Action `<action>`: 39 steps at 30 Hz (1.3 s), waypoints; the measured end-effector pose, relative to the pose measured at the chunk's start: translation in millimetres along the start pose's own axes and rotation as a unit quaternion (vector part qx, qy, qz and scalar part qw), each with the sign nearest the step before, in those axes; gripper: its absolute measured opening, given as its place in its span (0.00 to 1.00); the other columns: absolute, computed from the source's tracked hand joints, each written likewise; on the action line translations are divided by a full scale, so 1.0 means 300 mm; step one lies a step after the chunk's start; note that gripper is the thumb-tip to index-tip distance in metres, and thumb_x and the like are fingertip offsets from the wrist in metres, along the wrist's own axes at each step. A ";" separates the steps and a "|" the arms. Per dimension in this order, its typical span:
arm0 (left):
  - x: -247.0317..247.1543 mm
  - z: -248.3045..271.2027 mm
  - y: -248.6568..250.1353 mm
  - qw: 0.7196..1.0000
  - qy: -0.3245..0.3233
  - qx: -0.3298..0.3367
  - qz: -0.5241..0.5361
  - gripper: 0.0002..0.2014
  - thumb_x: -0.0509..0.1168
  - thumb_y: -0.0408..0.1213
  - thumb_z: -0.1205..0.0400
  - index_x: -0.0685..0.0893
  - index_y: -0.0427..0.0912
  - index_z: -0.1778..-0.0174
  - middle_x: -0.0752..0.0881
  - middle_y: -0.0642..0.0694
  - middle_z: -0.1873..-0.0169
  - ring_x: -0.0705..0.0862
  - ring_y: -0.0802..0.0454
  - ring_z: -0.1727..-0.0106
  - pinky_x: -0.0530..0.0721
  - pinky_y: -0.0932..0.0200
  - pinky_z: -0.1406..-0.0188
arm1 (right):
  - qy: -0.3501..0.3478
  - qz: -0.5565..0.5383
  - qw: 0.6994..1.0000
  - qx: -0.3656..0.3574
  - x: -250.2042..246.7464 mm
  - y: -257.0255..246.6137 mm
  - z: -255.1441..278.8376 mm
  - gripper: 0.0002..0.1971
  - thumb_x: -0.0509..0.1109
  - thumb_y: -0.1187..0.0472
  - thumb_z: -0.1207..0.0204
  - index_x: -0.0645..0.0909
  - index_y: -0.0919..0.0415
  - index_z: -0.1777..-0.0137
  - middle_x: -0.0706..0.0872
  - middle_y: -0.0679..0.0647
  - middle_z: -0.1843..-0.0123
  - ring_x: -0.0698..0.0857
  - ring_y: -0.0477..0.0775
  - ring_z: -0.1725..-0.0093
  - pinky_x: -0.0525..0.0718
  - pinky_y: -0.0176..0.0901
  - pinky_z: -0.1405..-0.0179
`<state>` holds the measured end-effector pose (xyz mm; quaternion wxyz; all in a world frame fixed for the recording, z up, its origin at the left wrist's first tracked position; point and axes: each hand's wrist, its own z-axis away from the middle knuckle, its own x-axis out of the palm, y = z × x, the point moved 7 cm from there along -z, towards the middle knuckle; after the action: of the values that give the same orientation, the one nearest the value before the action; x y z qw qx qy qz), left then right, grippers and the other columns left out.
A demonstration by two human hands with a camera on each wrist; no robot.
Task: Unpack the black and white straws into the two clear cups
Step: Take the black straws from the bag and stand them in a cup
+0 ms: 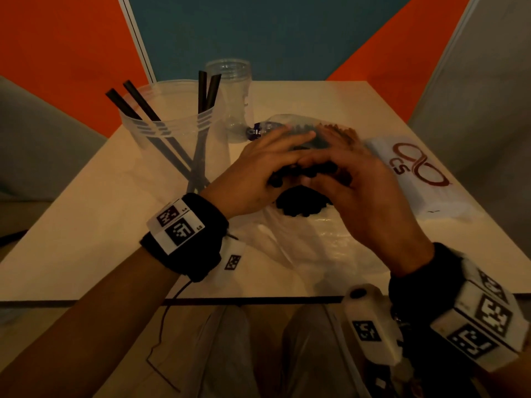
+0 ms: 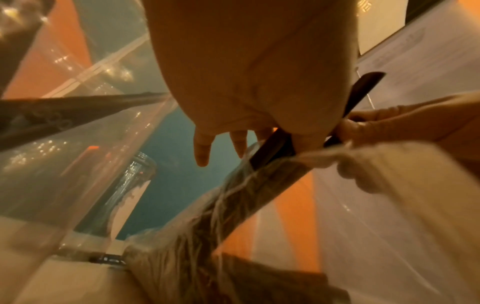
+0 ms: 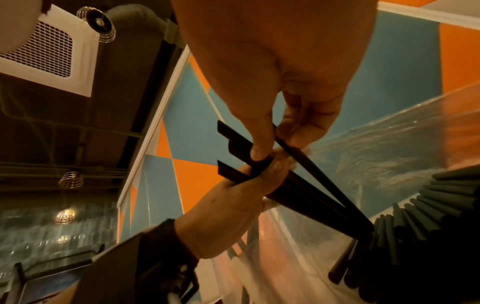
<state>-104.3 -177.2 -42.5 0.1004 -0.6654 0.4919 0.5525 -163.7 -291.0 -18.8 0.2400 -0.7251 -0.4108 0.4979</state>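
Black straws (image 3: 298,185) pinched by both hands' fingers (image 3: 259,152) above their plastic bag (image 1: 301,248); four more in near clear cup (image 1: 172,116).

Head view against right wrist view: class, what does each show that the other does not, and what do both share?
Only the head view shows the near cup with four black straws, the empty far cup and the table. Only the right wrist view shows the ceiling vent and hanging lamps. Both show the left hand and right hand gripping a few black straws drawn from the bag.
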 end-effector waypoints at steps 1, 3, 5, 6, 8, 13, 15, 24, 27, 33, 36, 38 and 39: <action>-0.002 0.000 0.004 1.000 0.000 0.001 0.026 0.24 0.58 0.44 0.17 0.67 0.51 0.22 0.61 0.56 0.21 0.52 0.48 0.16 0.55 0.33 0.20 | 0.005 -0.005 1.000 -0.002 -0.005 -0.003 -0.003 0.10 0.73 0.63 0.25 0.85 0.46 0.48 0.85 0.40 0.50 0.82 0.34 0.50 0.81 0.29 0.46; -0.007 0.002 0.017 0.997 -0.005 -0.002 0.075 0.27 0.60 0.36 0.15 0.60 0.51 0.20 0.57 0.61 0.21 0.46 0.55 0.16 0.48 0.34 0.18 | 0.010 -0.002 1.000 -0.011 -0.017 -0.017 -0.010 0.09 0.73 0.62 0.25 0.86 0.48 0.48 0.87 0.44 0.49 0.83 0.40 0.49 0.83 0.38 0.45; -0.019 0.004 0.029 0.992 0.002 -0.011 0.124 0.27 0.60 0.37 0.15 0.58 0.53 0.22 0.56 0.64 0.22 0.47 0.58 0.17 0.47 0.36 0.18 | 0.013 0.002 1.000 -0.025 -0.030 -0.047 -0.016 0.09 0.73 0.60 0.25 0.84 0.46 0.47 0.86 0.46 0.50 0.84 0.45 0.52 0.84 0.45 0.47; -0.028 0.004 0.030 0.988 0.011 -0.021 0.153 0.26 0.60 0.41 0.15 0.59 0.54 0.22 0.60 0.61 0.21 0.52 0.55 0.17 0.52 0.37 0.18 | 0.019 -0.002 0.999 -0.033 -0.036 -0.063 -0.020 0.10 0.73 0.58 0.25 0.83 0.44 0.47 0.86 0.47 0.51 0.84 0.46 0.53 0.84 0.48 0.48; -0.052 -0.001 0.041 0.979 0.032 -0.035 0.199 0.22 0.59 0.46 0.16 0.69 0.50 0.24 0.75 0.47 0.27 0.70 0.44 0.23 0.69 0.39 0.24 | 0.038 -0.013 0.998 -0.050 -0.050 -0.094 -0.032 0.10 0.71 0.54 0.25 0.82 0.41 0.45 0.86 0.49 0.51 0.85 0.48 0.52 0.84 0.54 0.47; -0.138 -0.018 0.077 0.956 0.094 -0.068 0.268 0.12 0.59 0.38 0.14 0.79 0.41 0.37 0.85 0.52 0.46 0.85 0.58 0.41 0.83 0.59 0.39 | 0.066 -0.066 0.994 -0.063 -0.081 -0.118 -0.070 0.21 0.75 0.49 0.28 0.79 0.48 0.34 0.81 0.53 0.51 0.81 0.46 0.55 0.83 0.41 0.54; -0.181 -0.019 0.081 0.949 0.131 -0.066 0.278 0.12 0.59 0.36 0.14 0.80 0.34 0.40 0.86 0.47 0.49 0.86 0.55 0.44 0.84 0.58 0.41 | 0.045 -0.096 0.994 -0.037 -0.070 -0.096 -0.078 0.28 0.78 0.51 0.31 0.74 0.50 0.31 0.79 0.49 0.45 0.81 0.43 0.49 0.83 0.35 0.50; -0.234 -0.027 0.080 0.914 0.224 -0.129 0.314 0.13 0.61 0.39 0.14 0.82 0.32 0.43 0.84 0.51 0.57 0.85 0.60 0.53 0.84 0.62 0.45 | -0.030 -0.089 0.995 0.031 0.084 -0.035 -0.126 0.32 0.82 0.56 0.34 0.68 0.57 0.34 0.81 0.46 0.43 0.81 0.35 0.49 0.80 0.25 0.51; -0.265 -0.038 0.097 0.897 0.252 -0.133 0.339 0.11 0.60 0.39 0.14 0.82 0.34 0.45 0.85 0.53 0.57 0.87 0.60 0.52 0.85 0.62 0.46 | 0.006 -0.115 0.993 0.009 0.072 -0.065 -0.152 0.25 0.77 0.55 0.28 0.70 0.59 0.36 0.85 0.47 0.49 0.86 0.36 0.55 0.85 0.32 0.58; -0.282 -0.037 0.099 0.872 0.269 -0.155 0.378 0.07 0.60 0.41 0.14 0.82 0.45 0.48 0.88 0.52 0.47 0.86 0.63 0.44 0.83 0.59 0.38 | -0.034 -0.164 0.986 -0.013 0.122 -0.097 -0.157 0.23 0.75 0.62 0.26 0.68 0.64 0.36 0.84 0.51 0.47 0.85 0.41 0.50 0.87 0.39 0.52; -0.259 -0.038 0.090 0.878 0.253 -0.168 0.369 0.10 0.63 0.41 0.15 0.83 0.39 0.43 0.88 0.51 0.50 0.87 0.63 0.48 0.84 0.66 0.46 | -0.058 -0.188 0.980 -0.001 0.165 -0.066 -0.164 0.24 0.73 0.64 0.25 0.68 0.64 0.32 0.83 0.58 0.40 0.85 0.53 0.42 0.86 0.58 0.44; -0.241 -0.034 0.085 0.885 0.249 -0.165 0.356 0.12 0.67 0.39 0.18 0.81 0.39 0.40 0.87 0.49 0.51 0.87 0.61 0.49 0.84 0.68 0.48 | -0.067 -0.197 0.978 0.003 0.194 -0.045 -0.158 0.26 0.72 0.66 0.24 0.66 0.63 0.28 0.82 0.58 0.36 0.83 0.54 0.37 0.83 0.59 0.39; -0.231 -0.031 0.080 0.884 0.248 -0.163 0.362 0.14 0.69 0.38 0.19 0.78 0.39 0.39 0.87 0.48 0.51 0.87 0.60 0.48 0.85 0.66 0.48 | -0.070 -0.201 0.977 0.008 0.204 -0.032 -0.153 0.27 0.70 0.67 0.23 0.66 0.62 0.26 0.82 0.59 0.35 0.83 0.55 0.37 0.83 0.59 0.37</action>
<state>-110.3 -157.6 28.4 -0.3415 -0.5637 0.6105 0.4393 -114.8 -231.9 -25.9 0.3115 -0.5892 -0.5600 0.4922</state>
